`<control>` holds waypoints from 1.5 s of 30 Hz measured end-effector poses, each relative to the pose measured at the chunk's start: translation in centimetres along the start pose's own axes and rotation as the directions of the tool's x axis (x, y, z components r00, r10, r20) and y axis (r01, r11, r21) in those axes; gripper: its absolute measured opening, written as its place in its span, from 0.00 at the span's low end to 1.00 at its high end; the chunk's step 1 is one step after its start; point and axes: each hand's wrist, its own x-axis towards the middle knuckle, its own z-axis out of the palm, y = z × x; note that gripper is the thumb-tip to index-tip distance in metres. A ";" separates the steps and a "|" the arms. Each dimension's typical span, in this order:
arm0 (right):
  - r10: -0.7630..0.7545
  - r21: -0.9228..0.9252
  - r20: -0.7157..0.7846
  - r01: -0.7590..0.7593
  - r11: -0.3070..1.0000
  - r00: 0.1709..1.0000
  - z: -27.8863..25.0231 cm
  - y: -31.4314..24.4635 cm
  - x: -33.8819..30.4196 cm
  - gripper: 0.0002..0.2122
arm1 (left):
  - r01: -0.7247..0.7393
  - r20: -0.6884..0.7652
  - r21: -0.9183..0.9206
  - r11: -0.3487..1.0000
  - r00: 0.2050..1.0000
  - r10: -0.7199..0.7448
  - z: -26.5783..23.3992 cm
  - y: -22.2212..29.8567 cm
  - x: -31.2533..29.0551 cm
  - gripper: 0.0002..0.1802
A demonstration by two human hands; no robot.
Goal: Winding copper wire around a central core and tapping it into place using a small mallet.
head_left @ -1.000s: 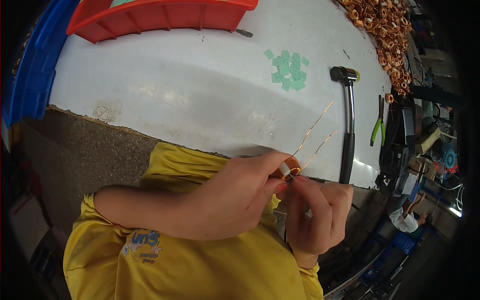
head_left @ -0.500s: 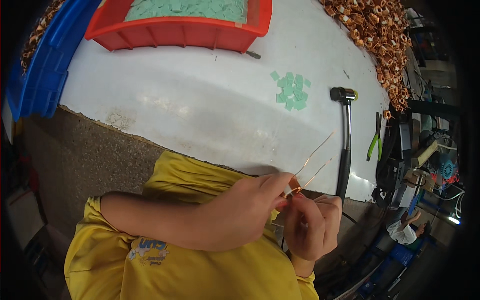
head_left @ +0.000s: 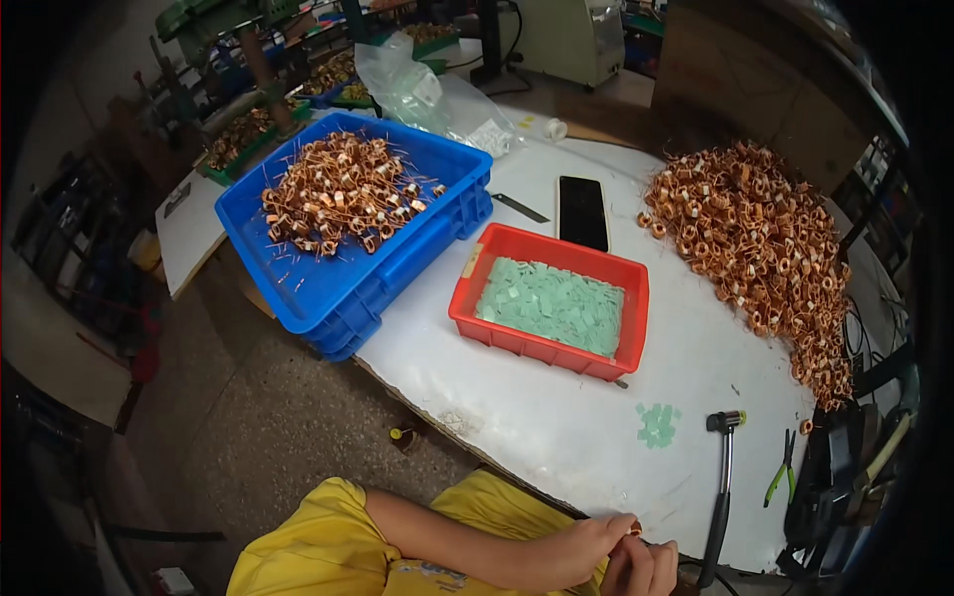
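Observation:
Near the front edge of the table, my two hands are together. My left hand (head_left: 588, 552) has its thumb and fingers closed on a small copper wire coil (head_left: 635, 529). Right beside it, my right hand (head_left: 646, 570) is curled with its fingertips at the same coil. Most of the coil is hidden by the fingers, and its wire ends cannot be made out. A little pile of pale green paper pieces (head_left: 657, 425) lies on the table beyond my hands. To their right is a hammer (head_left: 717, 517) with a dark grip.
A red bin (head_left: 556, 356) holds many green pieces. The blue crate (head_left: 397, 278) at left and a large heap (head_left: 755, 238) at right hold copper coils. Also on the white table (head_left: 537, 427) are a phone (head_left: 583, 214), a blade (head_left: 521, 208) and green-handled pliers (head_left: 781, 475).
The view has tilted up, bringing the whole red bin, blue crate and far table into sight. My hands sit lower in the picture, still together at the coil.

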 end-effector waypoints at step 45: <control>0.533 0.257 0.342 -0.622 0.740 0.774 -6.8 6.8 4.5 0.14 | 0.325 0.309 -0.945 0.029 0.919 -0.244 -2.5 -5.1 -3.0 0.06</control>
